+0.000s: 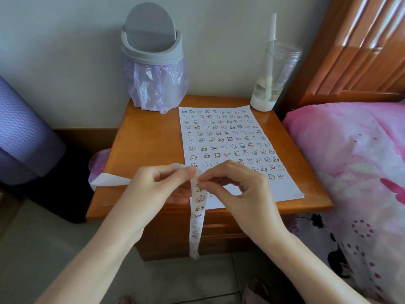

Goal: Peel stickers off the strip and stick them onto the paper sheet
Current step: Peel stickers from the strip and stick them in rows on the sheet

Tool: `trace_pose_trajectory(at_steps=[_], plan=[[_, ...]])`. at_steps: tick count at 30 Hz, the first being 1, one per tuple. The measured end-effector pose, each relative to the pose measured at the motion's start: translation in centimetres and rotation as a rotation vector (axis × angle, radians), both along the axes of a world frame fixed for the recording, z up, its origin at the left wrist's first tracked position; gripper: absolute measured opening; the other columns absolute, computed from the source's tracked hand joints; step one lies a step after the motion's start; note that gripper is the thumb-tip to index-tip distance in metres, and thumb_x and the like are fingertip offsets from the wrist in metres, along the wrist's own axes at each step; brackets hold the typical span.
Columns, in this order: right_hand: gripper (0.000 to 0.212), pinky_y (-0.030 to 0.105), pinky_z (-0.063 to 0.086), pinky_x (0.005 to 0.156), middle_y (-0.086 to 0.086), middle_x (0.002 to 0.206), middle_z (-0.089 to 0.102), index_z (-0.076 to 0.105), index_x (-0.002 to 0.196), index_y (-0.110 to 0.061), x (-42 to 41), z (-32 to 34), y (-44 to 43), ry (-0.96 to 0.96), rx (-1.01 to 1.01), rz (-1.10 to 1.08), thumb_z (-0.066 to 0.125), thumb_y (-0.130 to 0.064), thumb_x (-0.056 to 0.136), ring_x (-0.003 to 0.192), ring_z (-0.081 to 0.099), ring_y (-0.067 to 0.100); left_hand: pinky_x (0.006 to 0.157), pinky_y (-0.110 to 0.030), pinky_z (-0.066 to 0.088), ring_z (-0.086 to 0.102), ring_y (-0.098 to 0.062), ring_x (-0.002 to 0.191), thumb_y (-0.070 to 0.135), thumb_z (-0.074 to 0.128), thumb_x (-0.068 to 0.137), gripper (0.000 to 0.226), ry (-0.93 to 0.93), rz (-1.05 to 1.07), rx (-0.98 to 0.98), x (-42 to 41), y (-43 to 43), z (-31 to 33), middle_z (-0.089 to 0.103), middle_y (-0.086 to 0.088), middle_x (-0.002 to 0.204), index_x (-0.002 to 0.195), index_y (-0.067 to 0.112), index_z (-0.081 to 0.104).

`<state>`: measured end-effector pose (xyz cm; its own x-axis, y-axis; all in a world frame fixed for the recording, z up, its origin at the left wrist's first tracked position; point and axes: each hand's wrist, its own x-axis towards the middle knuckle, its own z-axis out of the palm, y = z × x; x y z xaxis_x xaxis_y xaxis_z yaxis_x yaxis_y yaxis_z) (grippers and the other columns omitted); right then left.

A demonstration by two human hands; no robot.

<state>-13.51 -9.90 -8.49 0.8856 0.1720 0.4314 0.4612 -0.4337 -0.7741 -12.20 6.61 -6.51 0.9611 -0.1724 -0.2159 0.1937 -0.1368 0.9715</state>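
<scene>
Hanging end: the strip [198,216] falls from the hands in front of the drawers, with small cartoon stickers in one column on it.
Left hand: the left hand [157,185] has its fingers curled round the strip where it bends over, and holds it from the left side.
Right hand: the right hand [238,185] has thumb and forefinger pressed together on the strip at the bend, just above the top sticker [198,187]. Whether the sticker's edge is already between them is too small to tell.
Step in hand: I judge it is lifting the next sticker from its backing.
How to do it well: keep the backing bent sharply over the left fingers, so that the sticker's edge rises by itself. Take only this edge, pull slowly and low along the strip so it does not tear or curl, and touch the glue side as little as possible.
Used backing: the empty tail [109,179] goes out to the left, past the edge of the nightstand [149,137].
Paper sheet: the paper sheet [285,188] lies flat on the nightstand just behind the hands. Rows of stickers fill it from the far edge, and the bare part is at the near end, partly hidden by the hands.
Progress: the sheet seems mostly filled, so the new sticker should go in line with the last row.
Far side: a grey bin [151,47] with a purple bag stands back left, and a clear cup [271,80] with a straw stands back right, near the sheet's corner.
</scene>
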Motion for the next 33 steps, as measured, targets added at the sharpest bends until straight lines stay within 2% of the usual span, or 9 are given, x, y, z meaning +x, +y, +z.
trace_pose_trajectory(at_steps=[5, 9, 14, 18, 20, 24, 26, 30, 33], plan=[[0.007, 0.022, 0.052, 0.073, -0.003, 0.084, 0.068, 0.071, 0.087, -0.010, 0.0, -0.3, 0.1, -0.110, -0.075, 0.014, 0.068, -0.006, 0.082, 0.082, 0.062, 0.007, 0.087, -0.039, 0.056, 0.073, -0.018, 0.081, 0.034, 0.063, 0.082, 0.025, 0.062, 0.019, 0.007, 0.2, 0.1, -0.2, 0.076, -0.003, 0.083, 0.088, 0.014, 0.076], [0.007, 0.025, 0.052, 0.070, -0.001, 0.085, 0.067, 0.071, 0.087, -0.009, 0.0, -0.4, 0.1, -0.158, -0.104, 0.012, 0.067, -0.005, 0.083, 0.080, 0.061, 0.008, 0.086, -0.037, 0.056, 0.073, -0.017, 0.077, 0.034, 0.063, 0.082, 0.024, 0.076, 0.036, 0.023, 0.2, 0.0, -0.2, 0.076, -0.002, 0.080, 0.086, 0.014, 0.076], [0.006, 0.023, 0.052, 0.069, 0.000, 0.084, 0.065, 0.070, 0.086, -0.008, 0.1, -0.5, 0.2, -0.140, -0.108, 0.005, 0.068, -0.005, 0.082, 0.079, 0.060, 0.009, 0.085, -0.035, 0.056, 0.073, -0.017, 0.076, 0.038, 0.063, 0.080, 0.026, 0.071, 0.047, 0.028, 0.2, 0.1, -0.1, 0.076, -0.003, 0.080, 0.083, 0.015, 0.076], [0.007, 0.014, 0.050, 0.073, -0.003, 0.086, 0.066, 0.069, 0.086, -0.010, 0.2, -0.5, 0.2, -0.110, -0.066, -0.013, 0.067, -0.004, 0.082, 0.083, 0.061, 0.004, 0.088, -0.036, 0.054, 0.073, -0.017, 0.081, 0.044, 0.065, 0.068, 0.034, 0.115, 0.009, 0.001, 0.3, 0.3, 0.3, 0.076, -0.004, 0.083, 0.083, 0.016, 0.077], [0.007, 0.012, 0.050, 0.073, -0.004, 0.086, 0.066, 0.069, 0.086, -0.011, 0.2, -0.5, 0.2, -0.122, -0.076, -0.017, 0.066, -0.005, 0.082, 0.084, 0.060, 0.003, 0.091, -0.037, 0.053, 0.073, -0.016, 0.080, 0.040, 0.067, 0.073, 0.029, 0.109, -0.001, 0.039, 0.3, 0.3, 0.2, 0.076, -0.003, 0.083, 0.086, 0.016, 0.077], [0.005, 0.020, 0.052, 0.065, -0.006, 0.090, 0.062, 0.068, 0.086, -0.016, 0.1, -0.6, 0.3, -0.158, -0.141, -0.039, 0.065, -0.019, 0.085, 0.077, 0.057, 0.006, 0.089, -0.034, 0.054, 0.073, -0.016, 0.075, 0.033, 0.068, 0.078, 0.019, 0.089, 0.036, 0.058, 0.4, 0.3, -0.2, 0.076, -0.003, 0.078, 0.082, 0.016, 0.076], [0.011, 0.018, 0.050, 0.063, -0.010, 0.093, 0.056, 0.067, 0.086, -0.020, 0.2, -0.6, 0.3, -0.165, -0.166, -0.083, 0.060, -0.029, 0.084, 0.075, 0.053, 0.003, 0.085, -0.030, 0.054, 0.073, -0.015, 0.072, 0.032, 0.067, 0.080, 0.018, 0.069, 0.046, 0.071, 0.5, 0.3, -0.2, 0.076, -0.002, 0.076, 0.080, 0.016, 0.075], [0.002, 0.014, 0.048, 0.069, -0.016, 0.091, 0.053, 0.064, 0.083, -0.026, 0.2, -0.3, 0.4, -0.060, -0.142, -0.092, 0.065, -0.025, 0.084, 0.079, 0.053, 0.007, 0.070, -0.021, 0.058, 0.072, -0.013, 0.066, 0.030, 0.061, 0.086, 0.018, 0.011, 0.053, 0.118, 0.6, 0.4, -0.6, 0.074, 0.002, 0.071, 0.080, 0.016, 0.071], [0.010, 0.016, 0.048, 0.071, -0.015, 0.084, 0.063, 0.062, 0.081, -0.030, 0.3, 0.7, -0.1, 0.151, -0.034, -0.047, 0.065, -0.022, 0.085, 0.083, 0.057, 0.009, 0.069, -0.028, 0.059, 0.072, -0.014, 0.066, 0.029, 0.055, 0.090, 0.018, -0.047, 0.053, 0.198, 0.7, 0.3, -1.0, 0.074, 0.003, 0.074, 0.083, 0.017, 0.067]])
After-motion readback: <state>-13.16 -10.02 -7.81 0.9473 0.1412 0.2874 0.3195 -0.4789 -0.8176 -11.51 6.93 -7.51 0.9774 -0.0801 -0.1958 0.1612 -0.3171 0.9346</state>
